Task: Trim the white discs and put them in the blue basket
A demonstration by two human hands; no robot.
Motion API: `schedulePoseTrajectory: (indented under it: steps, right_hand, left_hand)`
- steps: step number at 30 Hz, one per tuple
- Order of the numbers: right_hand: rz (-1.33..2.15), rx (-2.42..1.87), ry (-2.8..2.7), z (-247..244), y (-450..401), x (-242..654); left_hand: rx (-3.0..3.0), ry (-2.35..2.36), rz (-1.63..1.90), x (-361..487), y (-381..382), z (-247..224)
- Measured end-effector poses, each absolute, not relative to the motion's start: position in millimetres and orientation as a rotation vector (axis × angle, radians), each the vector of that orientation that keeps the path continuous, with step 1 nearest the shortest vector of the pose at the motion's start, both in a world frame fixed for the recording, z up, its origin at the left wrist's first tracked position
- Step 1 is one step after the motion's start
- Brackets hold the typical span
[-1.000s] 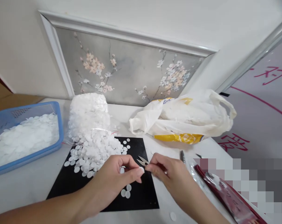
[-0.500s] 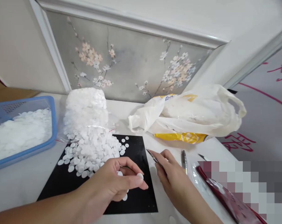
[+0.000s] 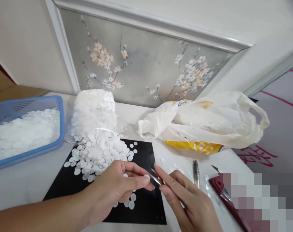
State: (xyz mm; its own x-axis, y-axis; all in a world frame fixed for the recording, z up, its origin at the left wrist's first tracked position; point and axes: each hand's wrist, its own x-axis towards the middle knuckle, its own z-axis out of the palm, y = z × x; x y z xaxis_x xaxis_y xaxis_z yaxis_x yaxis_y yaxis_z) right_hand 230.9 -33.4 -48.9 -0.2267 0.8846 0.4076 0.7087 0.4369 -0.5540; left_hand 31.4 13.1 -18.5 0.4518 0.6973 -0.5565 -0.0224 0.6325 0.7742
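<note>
My left hand is closed over the black mat, pinching a small white disc between thumb and fingertips. More discs show under its palm. From the right, my right hand grips slim pointed metal tweezers, their tips right by the pinched disc. Whether the tips touch it, I cannot tell. Behind my left hand, a heap of white discs spills from a clear plastic bag onto the mat. A few loose discs lie below my left hand.
At the left stands a blue basket filled with white discs. A white and yellow plastic bag lies at the back right. A pen and a dark red item are right of my right hand. A framed floral panel rises behind.
My right hand has brought the tweezers left, up to the disc in my left hand. The left hand keeps its pinch. The view has shifted slightly.
</note>
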Motion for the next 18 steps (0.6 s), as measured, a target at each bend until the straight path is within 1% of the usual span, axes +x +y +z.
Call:
schedulePoseTrajectory:
  steps: [6, 18]
  right_hand:
    - [0.180, -1.234, -2.107, -49.1, -36.6, 229.2]
    - [0.112, -1.170, -2.134, -45.1, -34.3, 228.6]
  left_hand:
    - [0.796, 1.033, 0.514, 31.8, 11.8, -18.1]
    - [0.855, 1.008, 0.469, 32.7, 13.4, -16.3]
